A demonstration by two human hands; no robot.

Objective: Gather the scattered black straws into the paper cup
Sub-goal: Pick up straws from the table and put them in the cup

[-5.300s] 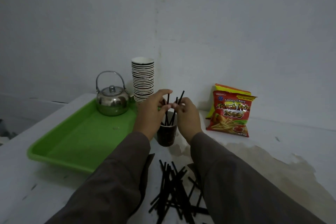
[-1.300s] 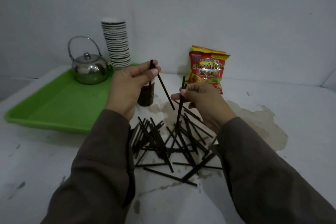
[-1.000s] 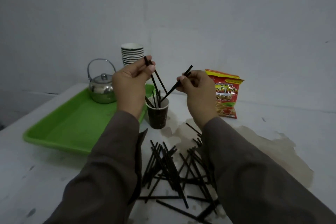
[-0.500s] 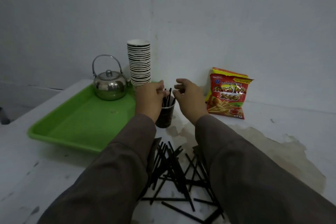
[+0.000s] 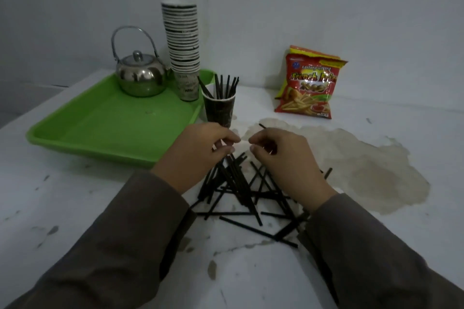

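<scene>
Our fingers [image 5: 227, 149] of the left hand [image 5: 198, 155] curl down and pinch a black straw at the far edge of the scattered straws [image 5: 241, 190], while the fingers of our right hand [image 5: 283, 158] curl round another straw [image 5: 263, 126], whose tip pokes out beyond the knuckles. Both hands hover close together, apart from each other, just nearer to us than the paper cup [image 5: 219, 110]. That dark cup stands upright on the white surface [image 5: 75, 195], touching or just beside the near right corner of the green tray [image 5: 105, 120], and several straws stand in it already. The loose straws lie criss-crossed on the surface between our sleeves. On the tray's far side we see a steel kettle [image 5: 140, 78] and a tall stack of cups [image 5: 182, 42]. A red snack bag [image 5: 310, 83] leans against the wall to the right, behind a pale stain [image 5: 364, 165].
</scene>
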